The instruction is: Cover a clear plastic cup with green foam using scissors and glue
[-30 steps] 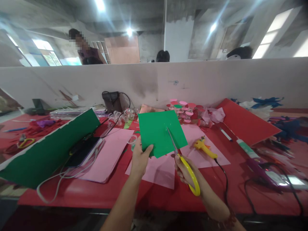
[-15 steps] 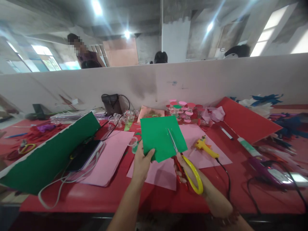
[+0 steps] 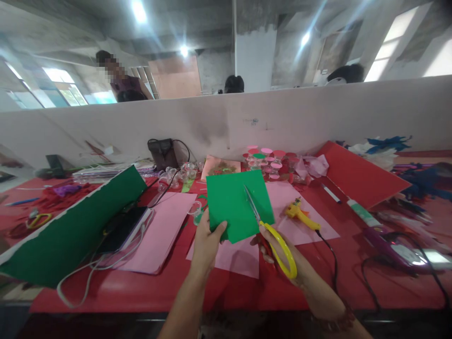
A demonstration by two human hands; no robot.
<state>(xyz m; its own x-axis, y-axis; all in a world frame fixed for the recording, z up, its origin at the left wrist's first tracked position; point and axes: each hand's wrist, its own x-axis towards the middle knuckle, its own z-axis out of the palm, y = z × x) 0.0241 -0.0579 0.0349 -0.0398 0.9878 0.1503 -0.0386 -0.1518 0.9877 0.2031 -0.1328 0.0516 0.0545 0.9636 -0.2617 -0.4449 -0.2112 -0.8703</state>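
A green sheet of paper (image 3: 229, 200) is raised above the table, its lower left edge pinched between the thumb and fingers of my left hand (image 3: 208, 240). My right hand (image 3: 278, 254) grips a pair of scissors (image 3: 285, 254) with yellow and red handles. The metal blades slant up and left over the front of the green sheet; whether they have cut into it I cannot tell. Below the sheet lies pink paper (image 3: 240, 261) on the red table surface (image 3: 169, 294). To the right of the sheet rests a yellow hot glue gun (image 3: 303, 216) with a black cord.
Folded green card (image 3: 81, 221) stands at left beside a dark phone (image 3: 122, 230), a white cable (image 3: 76, 303) and pink sheets (image 3: 165, 235). Clear plastic pieces (image 3: 181, 173) and round-topped ones (image 3: 275, 165) sit behind. Red card (image 3: 363, 181) leans at right. A person (image 3: 123, 84) is beyond the partition (image 3: 148, 115).
The scissors have shifted slightly up and left across the green sheet, and their handles sit a little higher. The left hand still holds the sheet in nearly the same place.
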